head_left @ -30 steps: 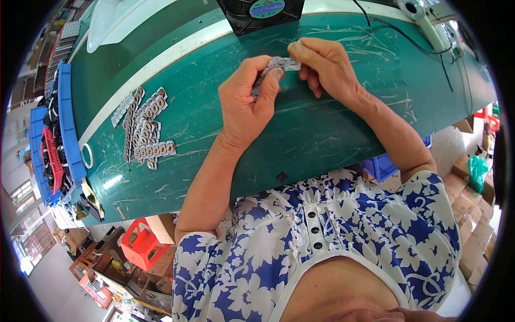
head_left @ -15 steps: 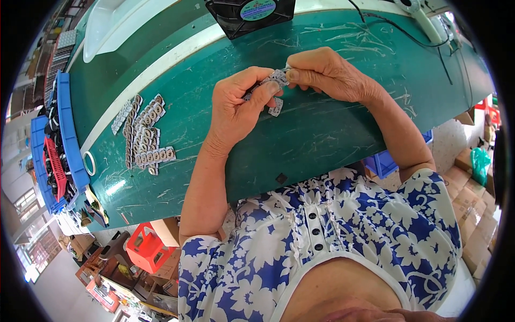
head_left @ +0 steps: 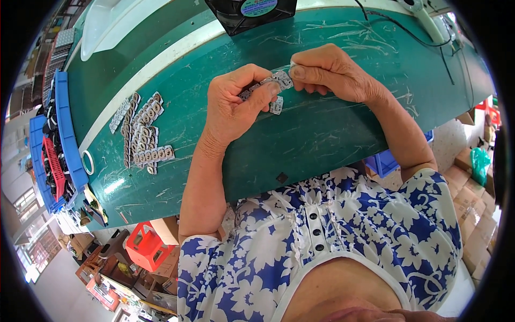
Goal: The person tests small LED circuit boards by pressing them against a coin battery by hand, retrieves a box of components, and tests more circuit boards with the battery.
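My left hand (head_left: 234,102) grips a strip of small grey-white circuit boards (head_left: 282,80) between thumb and fingers, above the green table. A second short piece of the same boards (head_left: 277,105) sticks out below its fingertips. My right hand (head_left: 337,74) is closed in a pinch just beside the strip's right end. A pale bit shows at its fingertips, too small to name. To the left, several strips of boards with round brownish parts (head_left: 153,155) lie in a loose pile on the table.
A black fan (head_left: 249,16) stands at the table's far edge. Far left are blue bins (head_left: 72,129) with a red basket (head_left: 54,166), and a white tape ring (head_left: 88,162). A white tray (head_left: 104,27) sits at the back left. A cable (head_left: 407,32) runs across the far right.
My right hand has moved slightly right, so a narrow gap shows between its fingertips and the strip's end. The left hand has shifted slightly left, still holding the boards.
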Demonstrator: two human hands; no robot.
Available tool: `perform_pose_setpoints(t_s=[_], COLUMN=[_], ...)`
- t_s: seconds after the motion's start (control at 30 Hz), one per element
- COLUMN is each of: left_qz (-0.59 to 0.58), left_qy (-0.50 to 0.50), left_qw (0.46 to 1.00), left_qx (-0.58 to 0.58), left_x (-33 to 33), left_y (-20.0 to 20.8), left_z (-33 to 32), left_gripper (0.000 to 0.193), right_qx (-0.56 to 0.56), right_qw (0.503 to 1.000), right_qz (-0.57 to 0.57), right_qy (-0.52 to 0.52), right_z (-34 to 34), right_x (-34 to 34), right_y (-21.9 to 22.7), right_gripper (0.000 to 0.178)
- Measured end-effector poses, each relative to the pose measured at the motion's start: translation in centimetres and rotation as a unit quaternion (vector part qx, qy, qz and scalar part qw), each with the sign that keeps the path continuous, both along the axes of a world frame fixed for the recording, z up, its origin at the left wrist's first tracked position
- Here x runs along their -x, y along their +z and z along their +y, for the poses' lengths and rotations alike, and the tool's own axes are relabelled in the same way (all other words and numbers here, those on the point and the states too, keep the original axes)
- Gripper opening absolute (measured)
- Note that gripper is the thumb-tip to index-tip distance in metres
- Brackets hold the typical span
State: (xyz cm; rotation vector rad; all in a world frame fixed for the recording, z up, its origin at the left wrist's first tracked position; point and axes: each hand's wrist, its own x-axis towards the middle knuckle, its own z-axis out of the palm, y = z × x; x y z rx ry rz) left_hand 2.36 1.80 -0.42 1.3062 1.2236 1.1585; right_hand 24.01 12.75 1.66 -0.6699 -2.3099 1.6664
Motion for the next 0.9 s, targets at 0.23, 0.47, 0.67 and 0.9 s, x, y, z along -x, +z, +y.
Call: perform_pose_setpoints(t_s=[0.23, 0.47, 0.67, 0.9], left_qz=[-0.004, 0.004, -0.188, -0.140], left_qy=[-0.044, -0.053, -0.065, 0.041], left_qw=[0.999, 0.999, 0.973, 0.989], left_qx=[0.001, -0.001, 0.116, -0.001], left_x=[0.3, 0.3, 0.5, -0.2], left_y=[-0.5, -0.7, 0.0, -1.0], left_z=[-0.2, 0.2, -0.2, 0.2], left_gripper=[0.007, 0.008, 0.018, 0.014], right_qx=[-0.003, -0.243, 0.234, 0.351], right_qw=[0.999, 0.969, 0.971, 0.921], right_qz=[-0.008, 0.046, -0.042, 0.111], right_qy=[0.034, 0.025, -0.040, -0.130], right_z=[-0.4, -0.2, -0.8, -1.1], right_x=[0.3, 0.4, 0.6, 1.8], right_y=[-0.2, -1.2, 0.5, -2.1], right_gripper=[0.038, 0.031, 0.035, 0.042])
